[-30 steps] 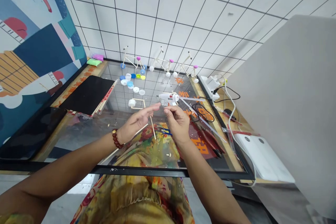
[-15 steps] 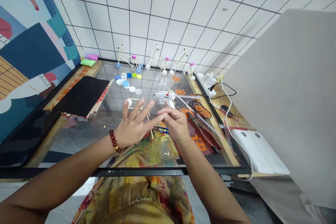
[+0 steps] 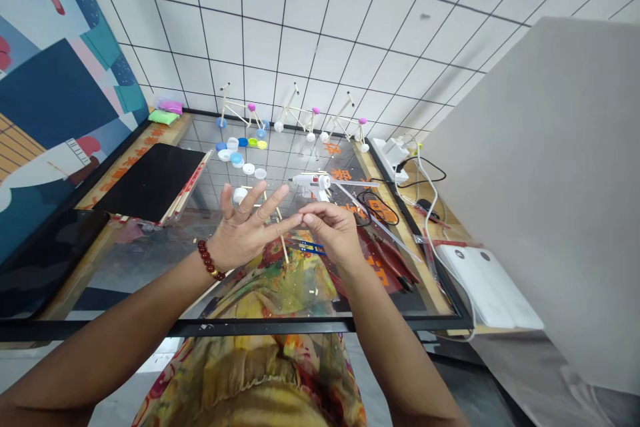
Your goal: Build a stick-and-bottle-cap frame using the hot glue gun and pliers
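My left hand is spread open above the table, with a red bead bracelet at the wrist. One of its fingers stretches right and meets the fingertips of my right hand. Thumb and forefinger of the right hand are pinched together there; anything between them is too small to make out. Beneath the left hand, partly covered, lie thin wooden sticks and a white bottle cap. Just beyond the right hand rests a white hot glue gun. Blue-handled tweezers lie under the hands.
Three stick frames with cap wheels stand along the back edge. Several loose bottle caps lie before them. A black board sits left. Clear glue sticks, black cable and a power strip are at right.
The view has shifted slightly, and both hands appear a little further left. The right fingertips still pinch at the left finger's tip. More of the tweezers shows now.
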`<state>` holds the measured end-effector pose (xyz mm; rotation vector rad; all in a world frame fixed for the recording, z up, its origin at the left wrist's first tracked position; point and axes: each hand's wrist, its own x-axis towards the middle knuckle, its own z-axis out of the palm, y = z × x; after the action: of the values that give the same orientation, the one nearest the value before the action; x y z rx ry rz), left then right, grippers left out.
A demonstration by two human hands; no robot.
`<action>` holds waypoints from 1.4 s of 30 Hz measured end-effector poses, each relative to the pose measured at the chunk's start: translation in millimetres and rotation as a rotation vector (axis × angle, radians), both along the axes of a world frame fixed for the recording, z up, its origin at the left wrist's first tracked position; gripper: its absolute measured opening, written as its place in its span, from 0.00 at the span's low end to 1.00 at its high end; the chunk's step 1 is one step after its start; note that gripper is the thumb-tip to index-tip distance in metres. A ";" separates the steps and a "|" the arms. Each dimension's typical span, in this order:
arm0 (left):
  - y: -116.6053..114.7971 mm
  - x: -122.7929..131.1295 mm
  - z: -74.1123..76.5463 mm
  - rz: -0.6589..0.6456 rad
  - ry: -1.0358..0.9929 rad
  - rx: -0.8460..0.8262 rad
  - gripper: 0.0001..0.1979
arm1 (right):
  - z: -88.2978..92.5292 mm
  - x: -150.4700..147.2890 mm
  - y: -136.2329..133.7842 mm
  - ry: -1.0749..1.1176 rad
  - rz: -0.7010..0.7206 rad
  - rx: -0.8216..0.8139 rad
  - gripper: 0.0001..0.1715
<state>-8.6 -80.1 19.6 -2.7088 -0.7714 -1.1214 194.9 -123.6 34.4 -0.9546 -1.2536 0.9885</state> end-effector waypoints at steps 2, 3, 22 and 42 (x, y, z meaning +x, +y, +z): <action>0.9 -0.9 -0.2 -0.012 -0.014 0.001 0.28 | 2.0 1.0 -0.2 -0.025 0.009 0.006 0.09; 1.5 -1.4 -1.0 -0.023 -0.017 0.021 0.28 | 3.1 1.9 -0.2 -0.037 0.019 0.011 0.09; 2.0 1.2 0.9 0.025 0.013 0.357 0.30 | 1.8 7.3 0.4 0.036 0.085 -0.050 0.10; 2.8 2.2 -4.1 0.117 0.033 0.244 0.36 | 3.9 12.0 -2.9 -0.073 0.221 0.038 0.17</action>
<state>-6.4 -77.2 15.5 -2.4424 -0.7248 -1.0663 206.9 -126.5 38.3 -0.8412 -1.4578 1.1047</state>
